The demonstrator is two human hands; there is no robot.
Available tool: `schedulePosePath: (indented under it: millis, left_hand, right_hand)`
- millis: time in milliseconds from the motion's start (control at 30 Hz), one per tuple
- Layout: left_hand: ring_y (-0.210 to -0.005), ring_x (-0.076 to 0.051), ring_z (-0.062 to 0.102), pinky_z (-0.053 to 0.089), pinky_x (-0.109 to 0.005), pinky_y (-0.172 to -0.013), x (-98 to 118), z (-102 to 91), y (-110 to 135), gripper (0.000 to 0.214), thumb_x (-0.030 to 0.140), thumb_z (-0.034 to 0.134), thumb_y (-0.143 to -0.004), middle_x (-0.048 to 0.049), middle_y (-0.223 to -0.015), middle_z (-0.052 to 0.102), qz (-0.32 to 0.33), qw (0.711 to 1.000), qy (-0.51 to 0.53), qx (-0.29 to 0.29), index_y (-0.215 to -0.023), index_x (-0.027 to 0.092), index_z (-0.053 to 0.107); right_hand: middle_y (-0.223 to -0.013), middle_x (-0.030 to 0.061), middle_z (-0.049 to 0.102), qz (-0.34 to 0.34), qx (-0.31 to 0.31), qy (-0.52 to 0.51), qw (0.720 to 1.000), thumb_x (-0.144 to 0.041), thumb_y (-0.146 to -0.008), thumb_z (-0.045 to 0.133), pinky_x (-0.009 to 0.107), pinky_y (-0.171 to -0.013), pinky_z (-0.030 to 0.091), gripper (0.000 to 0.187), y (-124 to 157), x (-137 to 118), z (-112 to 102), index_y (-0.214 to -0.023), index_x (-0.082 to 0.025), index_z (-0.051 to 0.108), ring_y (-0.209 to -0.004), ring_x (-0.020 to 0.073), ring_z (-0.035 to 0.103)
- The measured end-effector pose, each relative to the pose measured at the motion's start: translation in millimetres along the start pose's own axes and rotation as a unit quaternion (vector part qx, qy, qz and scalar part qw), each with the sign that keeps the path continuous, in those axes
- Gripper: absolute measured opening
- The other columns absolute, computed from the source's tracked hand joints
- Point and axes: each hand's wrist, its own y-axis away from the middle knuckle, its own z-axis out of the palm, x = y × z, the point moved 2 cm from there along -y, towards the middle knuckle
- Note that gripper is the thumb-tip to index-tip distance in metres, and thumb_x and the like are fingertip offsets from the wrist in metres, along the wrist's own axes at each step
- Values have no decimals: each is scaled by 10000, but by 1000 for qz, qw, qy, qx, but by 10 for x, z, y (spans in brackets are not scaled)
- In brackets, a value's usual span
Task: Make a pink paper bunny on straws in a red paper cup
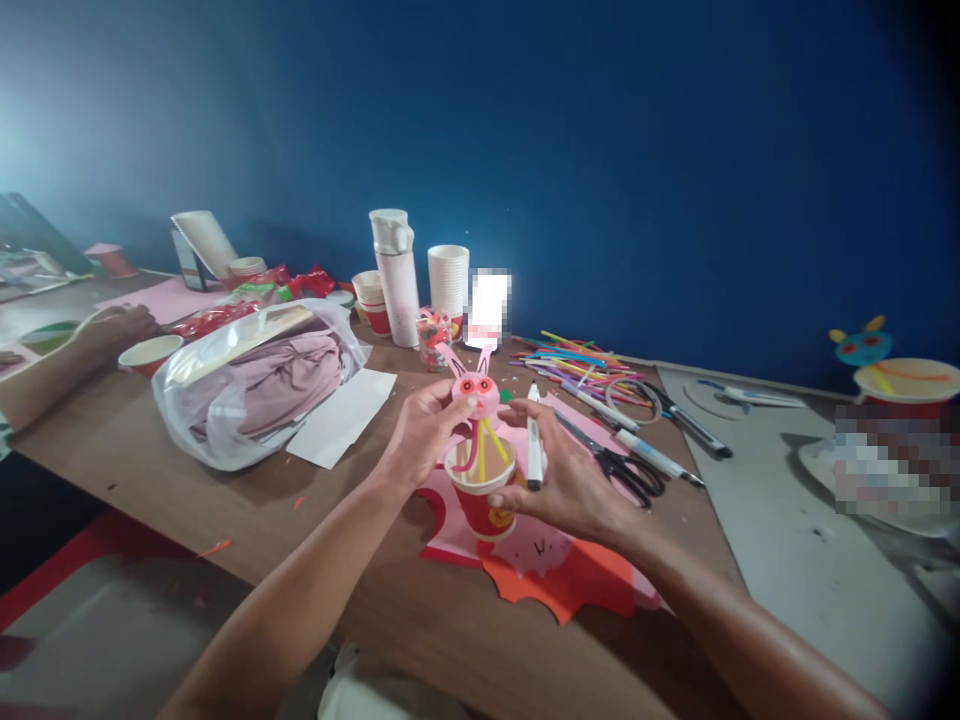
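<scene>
My left hand point(421, 430) pinches a pink paper rabbit head point(475, 394) with long ears and red ringed eyes. Below the head, yellow and pink pipe cleaners point(481, 450) run down into a red and white paper cup point(480, 510), which stands upright on the paper scraps. A white marker point(534, 450) with a dark end is tucked in the fingers of my right hand point(566, 465). The right thumb rests against the cup's side, and its fingertips come close to the rabbit head. Part of the cup's rim is behind the thumb.
Orange paper point(562, 585), scissors point(626, 475), a tape roll point(636, 400) and loose pipe cleaners point(570, 355) lie around the cup. Behind stand a flask point(397, 285), stacked cups point(448, 285) and a lit phone point(489, 308). A plastic bag point(247, 400) and another person's arm point(75, 350) are left.
</scene>
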Motion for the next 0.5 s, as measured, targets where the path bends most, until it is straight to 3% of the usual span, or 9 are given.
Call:
schedulePosePath:
  millis: [233, 367, 500]
  left_hand:
    - [-608, -96, 578, 462, -201, -570, 29, 18, 16, 207, 322, 636, -744, -18, -704, 654, -5, 999, 31, -14, -831, 139, 681]
    - [-666, -119, 607, 479, -219, -607, 35, 19, 15, 267, 336, 625, -756, -50, -833, 684, 24, 999, 17, -16, -939, 147, 671]
    - [-790, -156, 631, 495, -249, -706, 66, -26, 13, 379, 356, 637, -748, -67, -956, 685, 57, 998, 8, 27, -1077, 170, 629]
  right_hand:
    - [-1172, 128, 576, 6, -13, -12, 1000, -445, -691, 677, 477, -857, 449, 693, 3, 52, 73, -1256, -227, 340, -1076, 297, 559]
    - [-1195, 129, 563, -8, 8, -31, 999, -459, -688, 680, 452, -867, 454, 706, -5, 57, 46, -1258, -227, 334, -1097, 286, 555]
    - [-1194, 126, 571, -18, 33, -39, 999, -482, -674, 685, 415, -841, 468, 697, -25, 51, -25, -1232, -225, 356, -1070, 272, 575]
